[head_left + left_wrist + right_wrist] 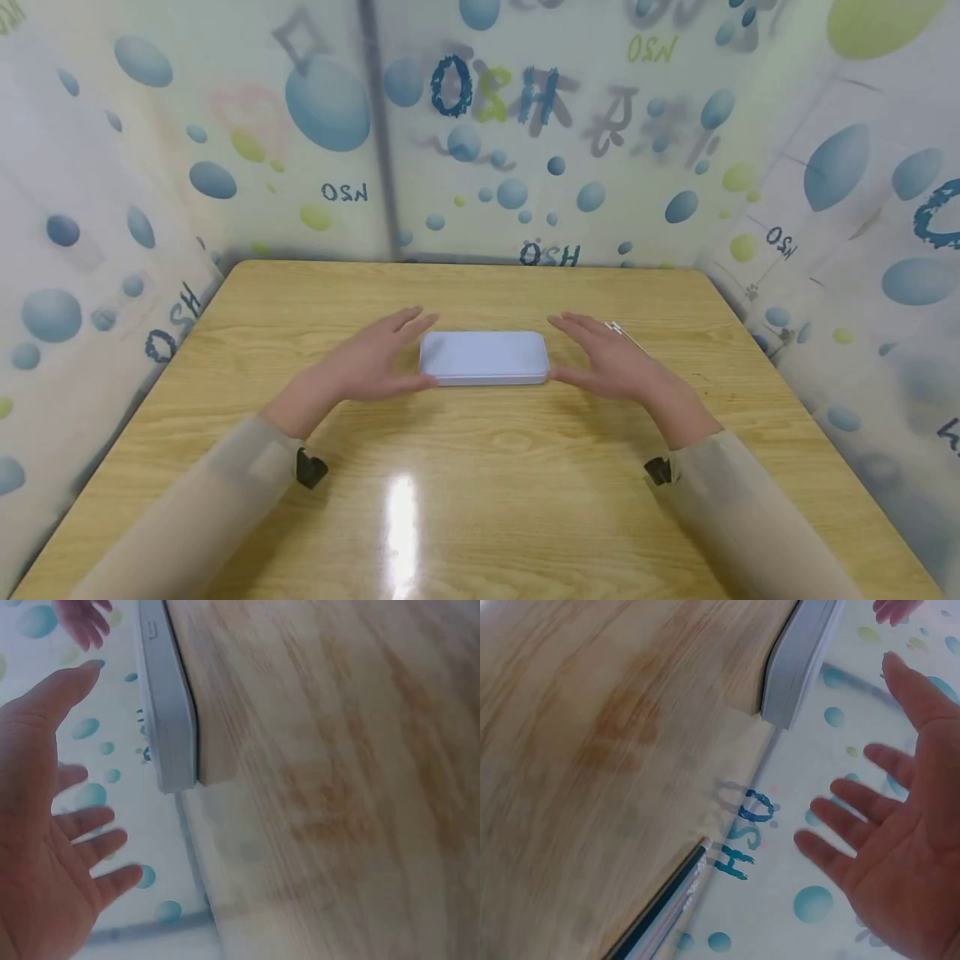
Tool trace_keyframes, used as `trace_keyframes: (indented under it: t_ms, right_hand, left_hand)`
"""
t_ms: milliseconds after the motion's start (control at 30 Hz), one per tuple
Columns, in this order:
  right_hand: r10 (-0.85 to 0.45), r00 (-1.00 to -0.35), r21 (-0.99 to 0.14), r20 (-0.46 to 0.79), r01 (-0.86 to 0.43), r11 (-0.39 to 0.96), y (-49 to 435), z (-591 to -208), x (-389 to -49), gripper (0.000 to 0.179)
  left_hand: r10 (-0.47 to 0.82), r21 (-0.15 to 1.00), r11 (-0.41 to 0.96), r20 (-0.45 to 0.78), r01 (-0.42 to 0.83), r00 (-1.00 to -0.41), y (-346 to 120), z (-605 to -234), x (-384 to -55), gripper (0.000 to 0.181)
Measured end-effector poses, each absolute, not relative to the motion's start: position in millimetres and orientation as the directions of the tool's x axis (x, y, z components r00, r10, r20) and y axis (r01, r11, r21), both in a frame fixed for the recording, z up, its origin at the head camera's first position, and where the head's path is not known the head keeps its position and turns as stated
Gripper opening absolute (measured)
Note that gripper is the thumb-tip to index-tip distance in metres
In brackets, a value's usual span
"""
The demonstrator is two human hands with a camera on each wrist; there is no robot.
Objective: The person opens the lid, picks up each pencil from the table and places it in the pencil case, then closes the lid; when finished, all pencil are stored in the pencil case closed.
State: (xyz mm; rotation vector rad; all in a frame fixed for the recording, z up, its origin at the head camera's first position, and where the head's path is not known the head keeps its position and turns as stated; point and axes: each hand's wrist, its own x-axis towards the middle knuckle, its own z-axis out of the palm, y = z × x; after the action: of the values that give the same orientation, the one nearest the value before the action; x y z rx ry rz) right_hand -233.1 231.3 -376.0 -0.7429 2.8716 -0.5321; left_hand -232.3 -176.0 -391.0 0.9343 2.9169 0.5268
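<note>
A pale lavender rectangular case (pixel 484 355) with rounded corners lies closed on the wooden table, and a small latch-like mark shows on its side in the left wrist view. At its left end is my left hand (pixel 372 358), fingers spread and thumb near the front corner. My right hand (pixel 606 357) mirrors it at the right end, thumb tip close to the edge. Both wrist views show a gap between each palm and the case. Several slim pens or pencils (pixel 669 906) lie on the table, partly hidden behind my right hand in the head view.
The wooden table (pixel 495 483) reaches back to a patterned curtain (pixel 480 200) with blue and green spots, which also hangs along both sides. Dark bands or straps (pixel 311 468) show at the sleeve cuffs. Light glares off the tabletop near the front.
</note>
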Motion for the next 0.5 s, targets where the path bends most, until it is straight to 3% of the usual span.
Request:
trace_keyframes:
  t_ms: [167,500]
  right_hand:
    - [-0.569,-0.820,-0.497,-0.061,-0.469,0.730,223.0,-380.9,-245.6,0.079]
    - [-0.603,-0.785,-0.519,-0.145,-0.458,0.722,205.3,-391.1,-268.7,0.068]
  left_hand:
    - [0.646,0.421,0.685,0.024,0.594,-0.763,-171.6,-396.9,-246.9,0.085]
    - [0.699,0.469,0.643,-0.038,0.605,-0.714,-154.6,-410.6,-269.0,0.082]
